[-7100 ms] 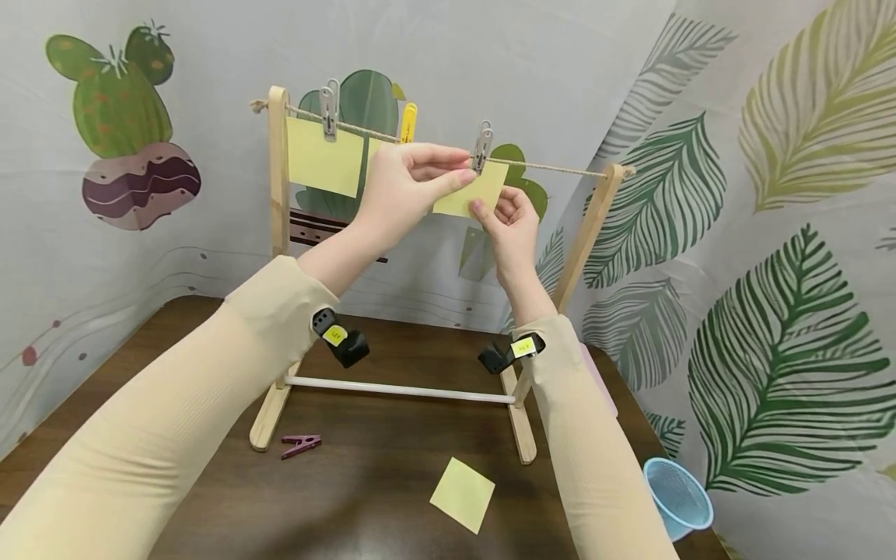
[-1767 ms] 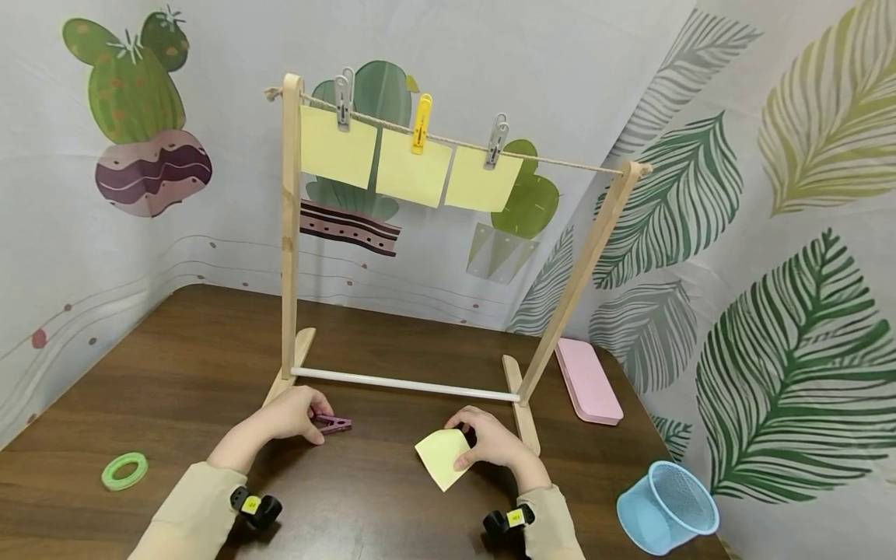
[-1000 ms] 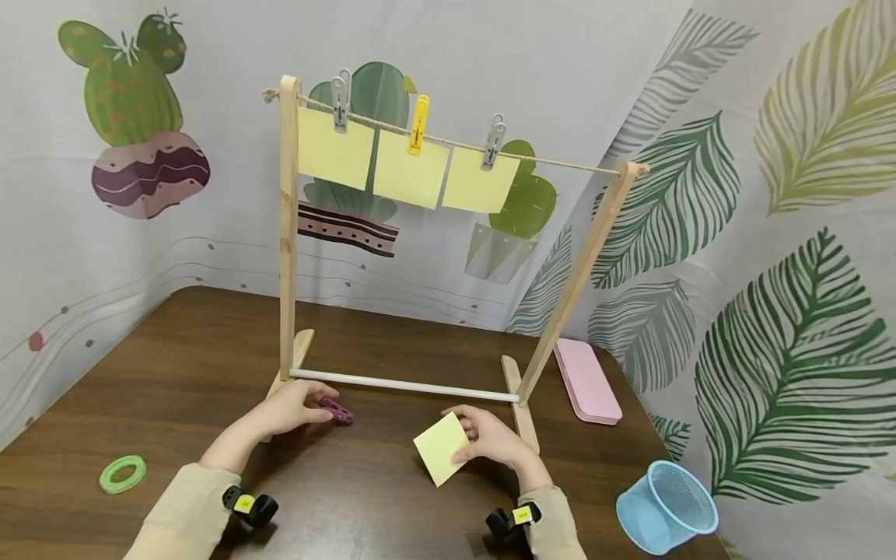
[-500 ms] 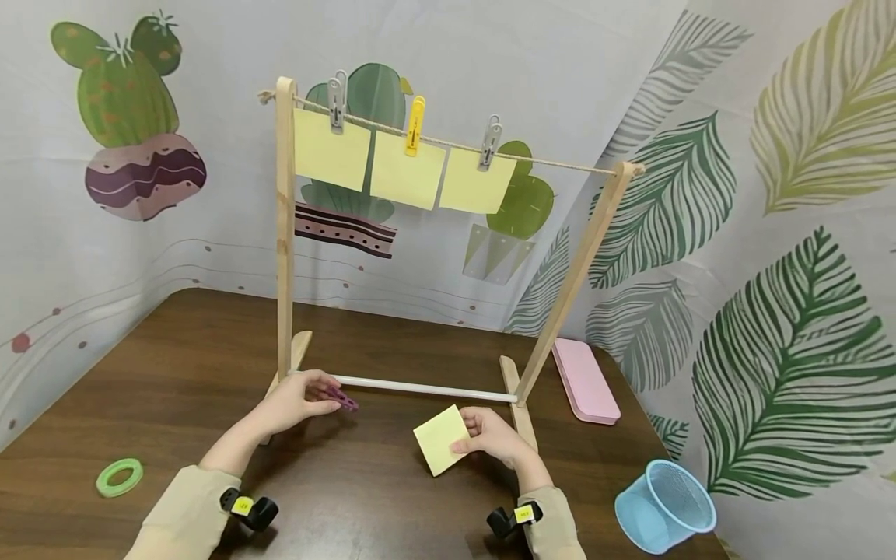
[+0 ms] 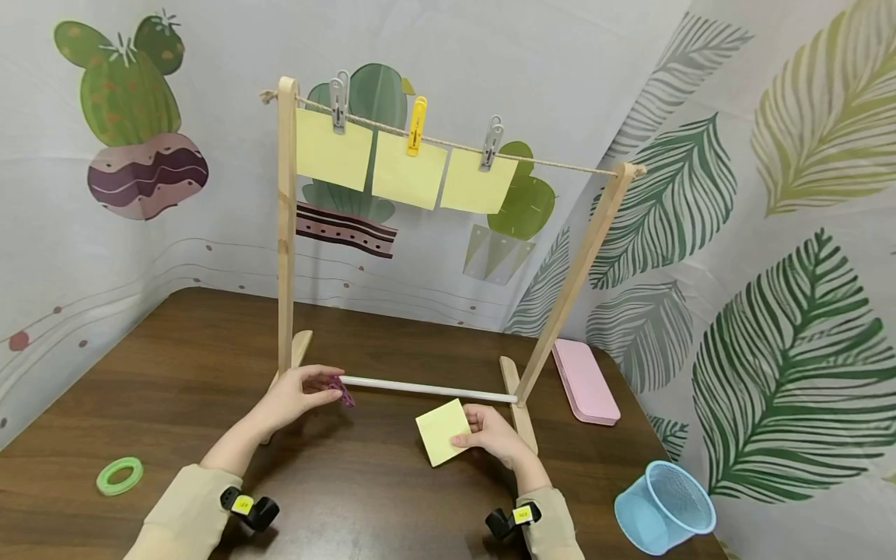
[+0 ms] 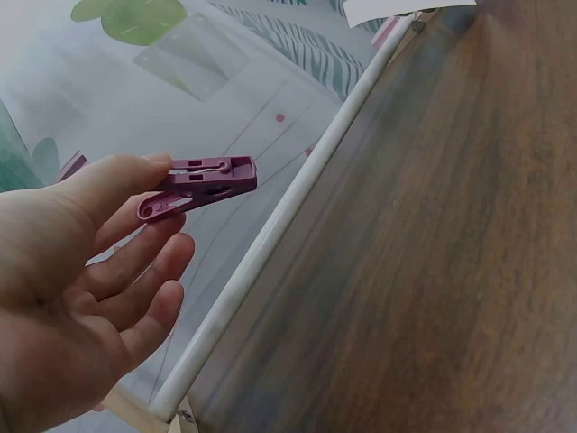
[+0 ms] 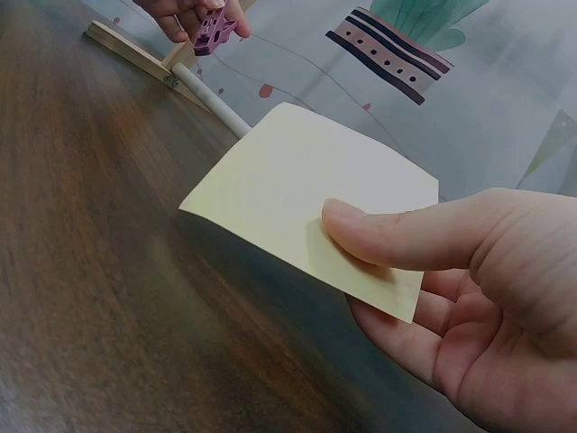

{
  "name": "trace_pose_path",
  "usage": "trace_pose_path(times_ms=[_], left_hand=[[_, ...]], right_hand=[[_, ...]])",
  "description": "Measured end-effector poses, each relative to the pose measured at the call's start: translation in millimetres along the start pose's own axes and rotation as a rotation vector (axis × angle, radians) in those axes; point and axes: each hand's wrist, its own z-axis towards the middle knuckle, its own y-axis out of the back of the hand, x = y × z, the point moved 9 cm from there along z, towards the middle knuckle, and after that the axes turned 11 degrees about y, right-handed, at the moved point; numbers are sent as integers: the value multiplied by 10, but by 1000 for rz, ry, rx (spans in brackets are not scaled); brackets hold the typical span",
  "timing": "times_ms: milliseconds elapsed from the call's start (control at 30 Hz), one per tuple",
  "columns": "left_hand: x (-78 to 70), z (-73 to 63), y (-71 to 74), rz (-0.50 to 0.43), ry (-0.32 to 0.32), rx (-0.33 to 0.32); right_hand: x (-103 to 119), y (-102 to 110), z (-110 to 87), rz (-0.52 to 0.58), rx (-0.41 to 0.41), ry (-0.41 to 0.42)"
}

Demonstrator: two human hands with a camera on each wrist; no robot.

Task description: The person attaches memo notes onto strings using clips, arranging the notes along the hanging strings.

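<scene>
My left hand (image 5: 297, 398) pinches a purple clothespin (image 6: 207, 180) between thumb and fingers, raised over the table near the rack's left foot. Its jaws are closed in the left wrist view. My right hand (image 5: 493, 435) holds a square yellow sticky note (image 7: 315, 198), thumb on its face and fingers behind, in front of the white crossbar (image 5: 420, 386). Behind both hands stands a wooden rack with a twine line (image 5: 553, 164). Three yellow notes hang there, under a grey clothespin (image 5: 339, 101), a yellow clothespin (image 5: 416, 127) and another grey clothespin (image 5: 491, 143).
A green ring (image 5: 120, 476) lies on the brown table (image 5: 378, 498) at the left. To the right of the rack are a pink case (image 5: 586, 381) and a light blue mesh basket (image 5: 665, 509). A patterned cloth backs the table.
Both hands came down from the line, where a third note now hangs by a grey clothespin. The left hand picked up the purple clothespin, the right hand the note from the table; both have risen slightly.
</scene>
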Motion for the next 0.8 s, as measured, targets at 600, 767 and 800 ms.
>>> trace_pose_path(times_ms=[600,767,800], left_hand=[[30,-2,-16,-39,85,-44],[12,-2,-63,-87,87,-43],[10,1,-72,-99,90,-45]], right_hand=[[-14,21,6,6,-22,24],[1,36,-4,4,-23,26],[6,46,-7,0,-27,30]])
